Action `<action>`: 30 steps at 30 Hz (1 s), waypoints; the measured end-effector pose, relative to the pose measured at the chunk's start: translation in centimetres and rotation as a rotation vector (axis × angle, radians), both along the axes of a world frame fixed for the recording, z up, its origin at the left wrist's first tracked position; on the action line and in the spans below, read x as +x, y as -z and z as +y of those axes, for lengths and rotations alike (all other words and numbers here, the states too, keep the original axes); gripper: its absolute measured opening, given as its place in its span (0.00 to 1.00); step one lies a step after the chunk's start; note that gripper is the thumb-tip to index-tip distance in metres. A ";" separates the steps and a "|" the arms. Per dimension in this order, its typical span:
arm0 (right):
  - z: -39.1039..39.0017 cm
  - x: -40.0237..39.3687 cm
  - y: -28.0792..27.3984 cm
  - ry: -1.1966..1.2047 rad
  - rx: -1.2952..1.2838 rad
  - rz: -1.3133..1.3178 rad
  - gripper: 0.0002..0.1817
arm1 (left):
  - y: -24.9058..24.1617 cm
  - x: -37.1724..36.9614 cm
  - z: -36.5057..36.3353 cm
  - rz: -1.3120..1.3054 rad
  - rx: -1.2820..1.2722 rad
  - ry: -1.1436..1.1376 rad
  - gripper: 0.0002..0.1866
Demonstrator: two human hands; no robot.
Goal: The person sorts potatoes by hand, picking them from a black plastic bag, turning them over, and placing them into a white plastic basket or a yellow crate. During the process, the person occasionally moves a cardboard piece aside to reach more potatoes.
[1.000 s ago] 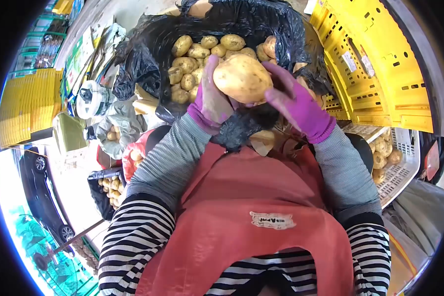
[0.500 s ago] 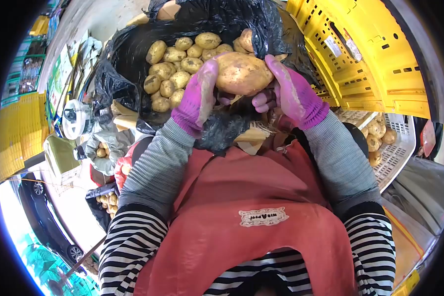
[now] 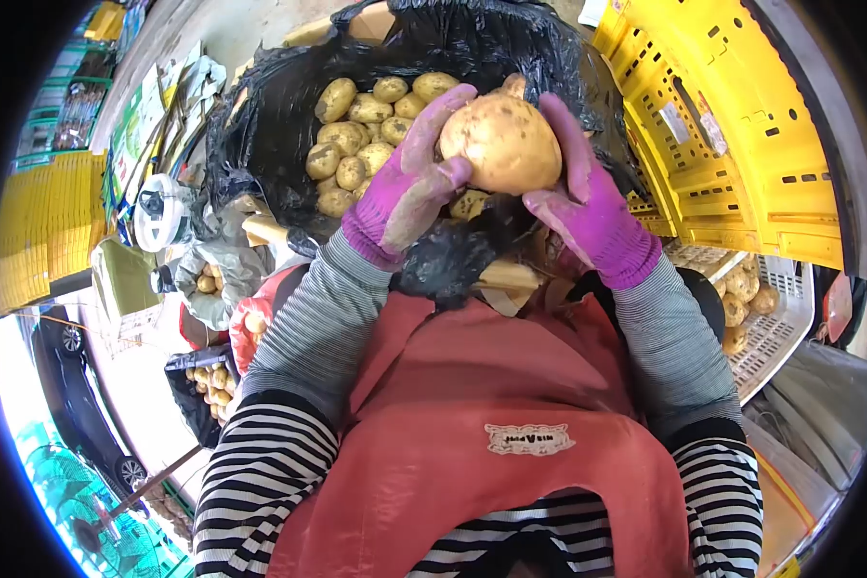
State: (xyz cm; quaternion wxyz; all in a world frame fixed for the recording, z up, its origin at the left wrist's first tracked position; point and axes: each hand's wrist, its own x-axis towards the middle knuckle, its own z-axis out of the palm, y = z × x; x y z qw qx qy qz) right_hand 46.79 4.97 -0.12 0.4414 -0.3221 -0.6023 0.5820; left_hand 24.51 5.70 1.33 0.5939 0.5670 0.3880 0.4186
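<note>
Both hands wear dirty purple gloves. Between them is a large pale potato (image 3: 502, 143) with brown patches and a small knob at its top. My left hand (image 3: 416, 178) grips its left side, thumb near its lower edge. My right hand (image 3: 584, 193) is on its right side, fingers up along it and thumb at its lower right. Below and behind the potato lies a box lined with a black plastic bag (image 3: 270, 125), holding several smaller potatoes (image 3: 352, 140).
A yellow perforated crate (image 3: 718, 125) stands at the right, above a white crate (image 3: 775, 332) with potatoes. At the left are a white round container (image 3: 161, 214), a grey bag (image 3: 212, 279) and a black bag of potatoes (image 3: 197, 395). A dark car shows beyond.
The large potato has been turned from lying sideways to knob up and has moved slightly right. Both hands have shifted their hold, and the whole view has moved a little.
</note>
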 end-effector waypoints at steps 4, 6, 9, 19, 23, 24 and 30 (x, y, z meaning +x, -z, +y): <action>0.3 0.5 0.3 -0.083 -0.100 0.019 0.47 | -1.5 0.3 -0.8 0.092 0.038 -0.006 0.30; 0.3 0.5 1.0 -0.056 -0.028 -0.079 0.44 | -2.1 0.5 -1.0 0.123 -0.006 -0.040 0.27; 0.0 0.5 0.2 -0.112 -0.279 0.110 0.41 | 0.0 0.1 -0.8 0.101 0.145 0.004 0.19; 1.5 3.9 -12.5 -0.184 -0.232 0.810 0.37 | -0.2 -0.6 -0.7 -0.509 -0.166 -0.070 0.17; 6.1 8.6 -19.7 0.172 0.020 1.183 0.34 | 0.4 -0.5 0.0 -0.497 -0.182 -0.095 0.22; 7.0 9.7 -20.3 0.305 0.075 1.183 0.34 | 0.7 -0.8 -0.3 -0.499 -0.184 -0.102 0.23; 3.8 10.7 -13.2 -0.171 -0.138 1.022 0.38 | 0.2 -3.0 2.9 -0.373 -0.186 -0.218 0.24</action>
